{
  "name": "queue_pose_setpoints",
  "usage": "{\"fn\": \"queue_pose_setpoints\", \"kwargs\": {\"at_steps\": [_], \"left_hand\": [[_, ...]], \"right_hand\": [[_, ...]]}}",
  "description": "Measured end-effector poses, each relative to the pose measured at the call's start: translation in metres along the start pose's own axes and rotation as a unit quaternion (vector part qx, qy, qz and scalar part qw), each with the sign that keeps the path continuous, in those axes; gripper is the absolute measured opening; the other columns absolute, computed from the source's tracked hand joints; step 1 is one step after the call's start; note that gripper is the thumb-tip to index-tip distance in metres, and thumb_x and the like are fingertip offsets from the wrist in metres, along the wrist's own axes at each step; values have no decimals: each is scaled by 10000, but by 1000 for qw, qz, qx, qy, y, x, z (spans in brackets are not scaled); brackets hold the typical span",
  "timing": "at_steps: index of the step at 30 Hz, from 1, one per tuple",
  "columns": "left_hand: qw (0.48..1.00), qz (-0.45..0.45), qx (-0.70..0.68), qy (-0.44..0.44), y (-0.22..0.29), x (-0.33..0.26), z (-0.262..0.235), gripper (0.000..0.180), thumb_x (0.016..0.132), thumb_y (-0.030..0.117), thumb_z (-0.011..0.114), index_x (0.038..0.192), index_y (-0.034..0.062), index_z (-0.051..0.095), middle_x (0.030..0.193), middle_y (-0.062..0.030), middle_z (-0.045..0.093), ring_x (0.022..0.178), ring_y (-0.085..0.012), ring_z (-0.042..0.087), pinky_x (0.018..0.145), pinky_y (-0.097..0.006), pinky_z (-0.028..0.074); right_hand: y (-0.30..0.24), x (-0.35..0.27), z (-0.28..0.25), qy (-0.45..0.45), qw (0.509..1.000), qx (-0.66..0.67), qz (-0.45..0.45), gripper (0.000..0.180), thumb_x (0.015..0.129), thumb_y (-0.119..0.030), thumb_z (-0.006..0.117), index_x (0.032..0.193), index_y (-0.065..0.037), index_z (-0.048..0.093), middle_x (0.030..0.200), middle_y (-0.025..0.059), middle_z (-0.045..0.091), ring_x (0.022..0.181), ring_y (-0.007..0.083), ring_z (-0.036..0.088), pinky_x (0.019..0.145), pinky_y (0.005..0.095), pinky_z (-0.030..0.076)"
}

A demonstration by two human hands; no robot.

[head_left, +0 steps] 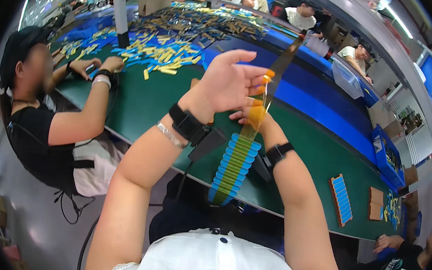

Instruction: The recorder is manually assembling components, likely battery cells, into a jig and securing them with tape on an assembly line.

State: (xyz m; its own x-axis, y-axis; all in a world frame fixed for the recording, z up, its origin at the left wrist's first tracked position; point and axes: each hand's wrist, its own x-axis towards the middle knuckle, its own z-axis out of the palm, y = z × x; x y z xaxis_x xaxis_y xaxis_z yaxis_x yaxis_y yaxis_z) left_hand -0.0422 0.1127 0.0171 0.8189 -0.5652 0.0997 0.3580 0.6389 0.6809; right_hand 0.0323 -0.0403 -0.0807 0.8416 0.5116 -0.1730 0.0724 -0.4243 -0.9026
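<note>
Amber see-through tape stretches from the far right toward me. It runs along a row of blue, round-ended flat pieces, looking green over their middle. The row slants over the table's near edge. My left hand is beside the tape, thumb raised and apart, with orange-covered fingertips reaching the tape's edge. Lower down, my right hand is at the tape just above the row, partly covered by it; its fingers seem to pinch the tape. Both wrists wear black bands. Dark angled blocks stand either side of the row.
A blue-and-orange row and a brown block lie at right on the green table. Loose blue and yellow strips are heaped at far left, near a co-worker. A clear bin and blue crate stand right.
</note>
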Motion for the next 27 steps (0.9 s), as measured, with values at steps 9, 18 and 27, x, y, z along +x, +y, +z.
{"fn": "queue_pose_setpoints", "kwargs": {"at_steps": [9, 18, 27], "left_hand": [[998, -58, -16, 17, -36, 16, 18, 513, 913, 414, 512, 1219, 20, 628, 1067, -75, 689, 947, -216, 633, 932, -444, 459], [992, -65, -84, -71, -131, -36, 29, 608, 855, 388, 594, 1334, 18, 535, 1233, -107, 640, 1076, -237, 610, 964, -451, 456], [940, -322, -18, -111, -149, -2, 3, 902, 955, 726, 221, 1305, -32, 561, 1181, -199, 666, 1065, -380, 644, 984, -541, 460]], "right_hand": [[-12, -195, -5, -29, 960, 250, -121, 359, 865, -40, 721, 1211, 0, 633, 1073, 51, 686, 989, 129, 640, 889, 282, 504], [17, -297, 38, 88, 986, 48, -137, 204, 842, -47, 727, 1042, -13, 707, 896, 38, 712, 759, 87, 626, 737, 254, 507], [32, -382, 37, 56, 980, 17, -188, 167, 808, -80, 750, 961, -19, 719, 876, 117, 703, 803, 255, 695, 724, 322, 532]]}}
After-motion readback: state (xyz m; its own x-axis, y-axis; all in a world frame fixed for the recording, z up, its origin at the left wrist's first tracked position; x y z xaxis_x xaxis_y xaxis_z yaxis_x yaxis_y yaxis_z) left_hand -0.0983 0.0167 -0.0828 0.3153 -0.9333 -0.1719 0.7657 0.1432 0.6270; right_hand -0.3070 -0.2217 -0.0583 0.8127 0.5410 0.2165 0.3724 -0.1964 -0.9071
